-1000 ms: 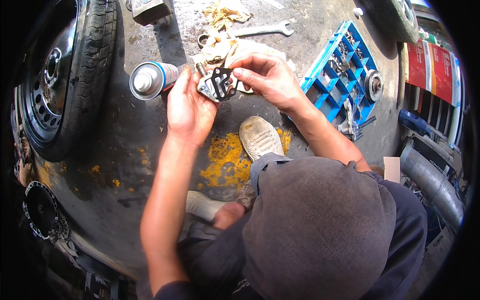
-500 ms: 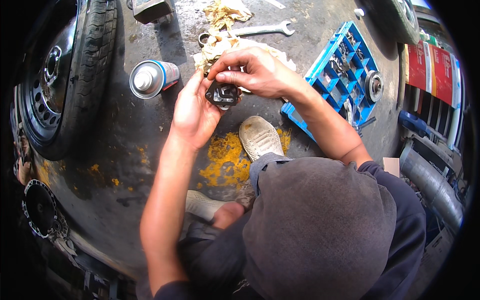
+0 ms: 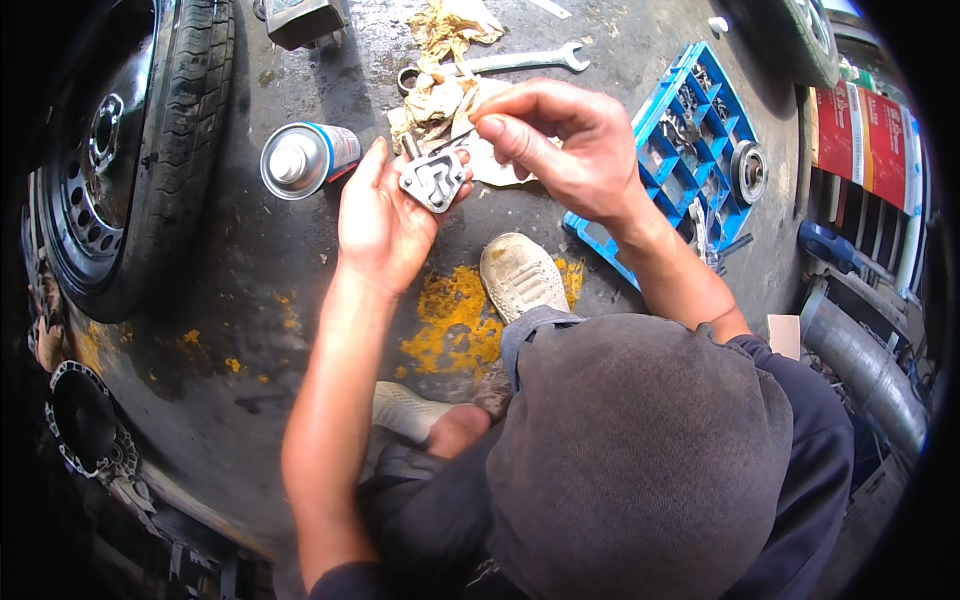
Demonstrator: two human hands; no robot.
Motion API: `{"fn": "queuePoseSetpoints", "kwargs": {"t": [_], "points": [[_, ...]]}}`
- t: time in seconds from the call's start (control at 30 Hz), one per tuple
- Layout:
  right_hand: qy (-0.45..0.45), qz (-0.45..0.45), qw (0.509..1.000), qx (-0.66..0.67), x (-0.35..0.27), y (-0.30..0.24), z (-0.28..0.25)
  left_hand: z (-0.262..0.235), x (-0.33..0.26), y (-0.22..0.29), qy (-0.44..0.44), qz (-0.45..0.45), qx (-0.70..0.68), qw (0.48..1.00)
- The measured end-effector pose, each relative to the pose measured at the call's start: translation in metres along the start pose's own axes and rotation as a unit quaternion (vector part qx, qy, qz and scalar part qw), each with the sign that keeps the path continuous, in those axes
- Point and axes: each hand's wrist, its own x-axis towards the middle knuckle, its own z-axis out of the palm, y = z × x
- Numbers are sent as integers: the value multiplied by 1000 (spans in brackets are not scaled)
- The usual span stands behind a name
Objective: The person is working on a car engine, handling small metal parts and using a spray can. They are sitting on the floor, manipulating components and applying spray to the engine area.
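Observation:
A small silver metal housing (image 3: 433, 182) with winding hollows in its face lies in the fingers of my left hand (image 3: 378, 228), which are curled round its sides. Beside its far edge a short bolt-like stud (image 3: 411, 147) sticks up; whether it is joined to the housing I cannot tell. My right hand (image 3: 580, 150) is just to the right, pinching a thin dark flat piece (image 3: 457, 141) between thumb and forefinger. That piece looks like a gasket or thin plate seen nearly edge-on, above the housing's far side.
Crumpled stained paper (image 3: 440, 100) and a combination wrench (image 3: 520, 60) lie beyond my hands. A spray can (image 3: 308, 160) is on the left, near a wheel with a tyre (image 3: 185, 150). To the right sits a blue compartment tray (image 3: 652, 185) of small parts, with a pulley (image 3: 748, 172).
The dark flat piece has come off the housing's face, baring the silver hollows. My right hand has moved right, holding it; my left hand has stayed nearly in place.

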Motion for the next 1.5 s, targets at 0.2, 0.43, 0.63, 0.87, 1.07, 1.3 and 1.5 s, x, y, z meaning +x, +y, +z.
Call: {"fn": "queuePoseSetpoints", "kwargs": {"t": [0.2,0.43,0.63,0.87,1.07,1.3,1.5], "points": [[36,-316,922,-221,-23,46,21,5,0,1,-15,28,-70,997],[57,-329,913,-234,-25,63,27,21,-4,1,20,52,-75,996],[69,-347,900,-253,-24,60,28,9,-1,2,-23,45,-68,996],[93,-396,875,-260,-18,64,31,9,-1,-2,-24,43,-86,995],[83,-400,871,-273,-16,73,33,20,-2,-2,18,55,-71,996],[69,-364,879,-300,-21,72,35,14,-4,-2,-3,55,-60,997],[61,-342,885,-311,-22,76,32,11,-2,-1,1,49,-51,998]]}}
